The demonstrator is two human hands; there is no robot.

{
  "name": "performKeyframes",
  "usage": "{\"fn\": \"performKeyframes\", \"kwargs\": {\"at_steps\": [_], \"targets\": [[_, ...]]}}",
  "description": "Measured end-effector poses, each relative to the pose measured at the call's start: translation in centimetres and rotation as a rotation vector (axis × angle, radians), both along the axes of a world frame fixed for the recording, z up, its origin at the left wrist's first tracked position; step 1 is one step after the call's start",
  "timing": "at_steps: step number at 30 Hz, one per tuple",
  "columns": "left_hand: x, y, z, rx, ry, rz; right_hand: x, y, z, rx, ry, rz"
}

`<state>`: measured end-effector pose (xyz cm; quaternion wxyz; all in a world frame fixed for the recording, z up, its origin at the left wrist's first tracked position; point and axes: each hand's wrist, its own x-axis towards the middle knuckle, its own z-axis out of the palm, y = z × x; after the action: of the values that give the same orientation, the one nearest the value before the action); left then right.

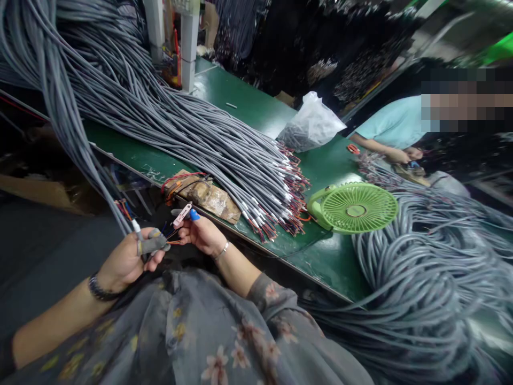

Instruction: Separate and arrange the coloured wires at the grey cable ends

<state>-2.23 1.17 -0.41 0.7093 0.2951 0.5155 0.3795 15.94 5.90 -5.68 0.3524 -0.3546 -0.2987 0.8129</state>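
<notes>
My left hand (132,254), with grey covers on some fingers, is closed around the end of a grey cable (137,226). Thin orange and dark wires (173,242) stretch from its fingertips toward my right hand (203,235). That hand is closed in a pinch at the wires' other end, and a blue finger cot (194,214) covers one fingertip. A small pale pink piece with dark marks (183,215) sticks up by its fingers; its kind is unclear. Beside my left hand, another cable end shows fanned coloured wires (124,207).
Many grey cables (192,125) lie across the green table (230,83), their stripped ends near a green fan (355,209). A taped block (210,198) sits at the table edge. Behind are a plastic bag (310,125) and a co-worker's hands (401,155). Coiled cables (417,278) fill the right.
</notes>
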Motion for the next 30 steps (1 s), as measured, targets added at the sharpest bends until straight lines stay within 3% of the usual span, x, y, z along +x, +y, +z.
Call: {"fn": "performKeyframes", "kwargs": {"at_steps": [2,6,8,15,23,30], "targets": [[0.3,0.3,0.1,-0.007,-0.027,-0.028,-0.2,0.3,-0.2,0.064,0.042,0.005],[0.7,0.6,0.2,-0.043,-0.046,-0.057,-1.1,0.0,-1.4,0.241,-0.089,-0.280],[0.8,0.7,0.2,-0.058,-0.040,-0.068,-1.5,-0.1,-1.8,0.268,-0.143,-0.340],[0.9,1.1,-0.4,-0.051,-0.031,-0.094,-2.4,0.5,-1.2,0.072,0.117,-0.216],[0.8,0.9,-1.0,-0.067,0.017,-0.086,-2.5,0.5,-1.5,0.009,0.115,-0.241],[0.6,-0.3,-0.2,-0.019,0.071,-0.095,-1.8,0.3,-0.3,-0.067,0.159,-0.162]]}}
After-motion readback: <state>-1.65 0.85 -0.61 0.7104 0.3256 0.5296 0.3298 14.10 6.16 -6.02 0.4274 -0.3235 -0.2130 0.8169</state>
